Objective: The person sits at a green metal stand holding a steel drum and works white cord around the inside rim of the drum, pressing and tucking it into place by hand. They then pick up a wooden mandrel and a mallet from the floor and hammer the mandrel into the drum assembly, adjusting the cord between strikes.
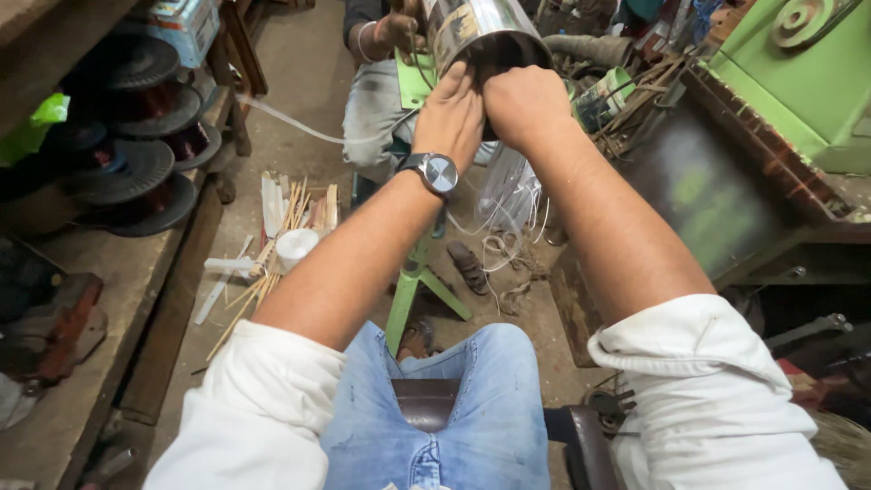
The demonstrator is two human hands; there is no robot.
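A shiny metal cylinder (476, 32) stands at the top centre, its open end facing me. My left hand (451, 113), with a wristwatch on the wrist, reaches into that open end with fingers bent. My right hand (526, 104) is beside it, knuckles up, fingers curled into the same opening. What the fingers grip inside is hidden. Across from me another person's hand (396, 32) holds the far side of the cylinder, above a green plate (413, 83).
Dark wire spools (136, 145) sit on a wooden bench at left. Thin sticks and a white roll (295, 245) lie on the floor. A green stand (413, 286) is between my knees. A green machine (798, 82) stands at right.
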